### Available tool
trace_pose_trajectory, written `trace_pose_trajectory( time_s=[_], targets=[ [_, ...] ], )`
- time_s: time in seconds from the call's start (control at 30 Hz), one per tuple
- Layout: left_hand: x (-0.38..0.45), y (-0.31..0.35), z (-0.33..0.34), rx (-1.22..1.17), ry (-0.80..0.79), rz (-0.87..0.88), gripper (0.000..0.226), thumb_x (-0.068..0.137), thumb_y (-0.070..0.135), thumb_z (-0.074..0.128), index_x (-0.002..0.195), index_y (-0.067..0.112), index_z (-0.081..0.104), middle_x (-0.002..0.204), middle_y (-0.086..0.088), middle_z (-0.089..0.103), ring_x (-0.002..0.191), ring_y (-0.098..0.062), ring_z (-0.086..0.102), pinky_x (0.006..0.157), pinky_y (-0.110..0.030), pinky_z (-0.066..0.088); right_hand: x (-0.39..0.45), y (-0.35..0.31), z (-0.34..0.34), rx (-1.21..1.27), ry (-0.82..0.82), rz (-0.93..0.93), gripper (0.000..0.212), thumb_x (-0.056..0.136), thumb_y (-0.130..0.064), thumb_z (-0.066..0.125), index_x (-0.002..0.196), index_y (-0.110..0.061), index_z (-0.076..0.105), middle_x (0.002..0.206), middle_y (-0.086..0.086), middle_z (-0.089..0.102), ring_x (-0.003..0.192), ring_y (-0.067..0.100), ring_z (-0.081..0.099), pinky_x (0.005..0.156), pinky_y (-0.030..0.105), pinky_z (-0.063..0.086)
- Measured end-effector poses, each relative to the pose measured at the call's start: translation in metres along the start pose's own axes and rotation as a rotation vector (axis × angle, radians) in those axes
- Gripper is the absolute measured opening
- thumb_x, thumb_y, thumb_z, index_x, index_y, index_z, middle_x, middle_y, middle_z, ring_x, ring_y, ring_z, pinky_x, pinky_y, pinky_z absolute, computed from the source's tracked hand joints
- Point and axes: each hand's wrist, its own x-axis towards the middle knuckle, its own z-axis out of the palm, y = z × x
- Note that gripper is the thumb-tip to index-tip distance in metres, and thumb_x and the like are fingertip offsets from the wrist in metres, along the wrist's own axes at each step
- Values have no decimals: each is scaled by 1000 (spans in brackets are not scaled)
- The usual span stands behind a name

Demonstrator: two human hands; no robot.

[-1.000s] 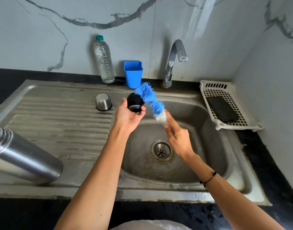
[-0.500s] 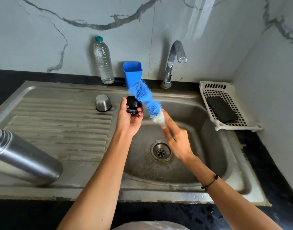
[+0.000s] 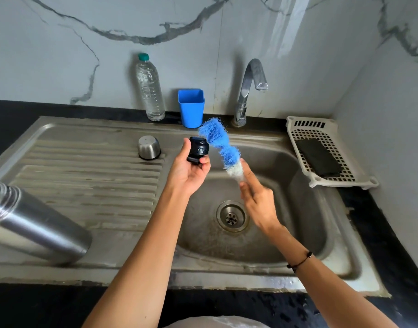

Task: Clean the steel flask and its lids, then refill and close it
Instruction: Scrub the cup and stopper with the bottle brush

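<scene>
Black stopper lid (image 3: 198, 150) gripped in my left hand (image 3: 188, 171); right hand (image 3: 257, 197) grips blue bottle brush (image 3: 221, 147) over sink (image 3: 286, 162)

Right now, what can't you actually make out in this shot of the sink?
All in the head view:
- Steel flask: its mouth is cut off by the left edge.
- Brush handle: hidden inside the right hand.
- Black inner lid: its lower part is covered by the left hand.
- Steel cup lid: upside down on the drainboard, so its inside is hidden.
- Blue cup: contents not visible.
</scene>
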Motion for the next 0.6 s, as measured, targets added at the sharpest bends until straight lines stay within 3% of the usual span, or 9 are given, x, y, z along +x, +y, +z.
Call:
trace_pose_trajectory(
  time_s=[0.13,0.2,0.3,0.47,0.6],
  targets=[
    [-2,-1,7,60,61,-20,46,99,50,36,88,11,58,55,0,53,36,-7,38,40,-18,30,-7,-6,1,-69,-54,-186,55,96,-32,36,146,-45,17,62,4,54,55,19,50,63,39,49],
    [-1,-3,6,54,47,-81,55,96,58,32,87,10,57,52,0,49,34,-7,35,36,-17,27,-7,-3,3,-91,-24,-142,54,95,-33,35,145,-44,17,58,3,51,51,17,47,58,39,49],
    [0,-4,1,38,18,-142,62,91,65,32,90,8,54,58,-3,50,36,-8,38,36,-17,30,-1,3,-2,-32,37,-20,51,95,-41,34,144,-46,19,59,5,56,51,20,54,57,40,51],
    [0,-1,4,22,41,-54,49,95,52,42,101,6,58,79,-7,57,45,-10,46,42,-17,39,-1,-2,-6,-44,-29,-176,53,97,-30,39,146,-40,23,63,1,55,54,18,52,61,37,50],
    [1,1,0,16,19,-77,59,94,54,42,121,3,54,88,-17,62,57,-15,55,48,-20,45,8,9,-15,-35,3,-55,49,96,-43,34,142,-52,23,61,8,57,50,24,53,56,40,50]
  ],
)
